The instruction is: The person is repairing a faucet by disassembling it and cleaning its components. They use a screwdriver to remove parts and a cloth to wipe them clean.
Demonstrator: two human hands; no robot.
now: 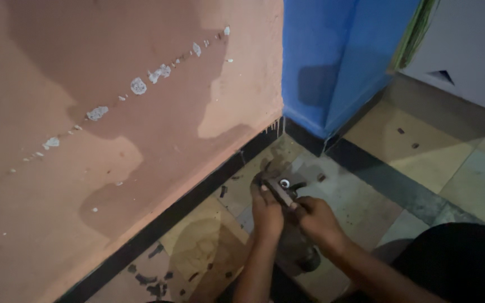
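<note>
The person is crouching on the tiled floor (422,168) near the corner where the salmon-pink wall (113,112) meets the blue wall (321,62). Both hands are working on a dark power tool (287,224), maybe an angle grinder, lying between them just beside the black skirting (197,196). The left hand (266,210) is curling closed over its head by the shiny round fitting (283,182); the right hand (315,219) is gripping shut around the body. I'd say bracing it firmly matters here. Not seeing any containers anywhere, just chips of debris (152,275).
</note>
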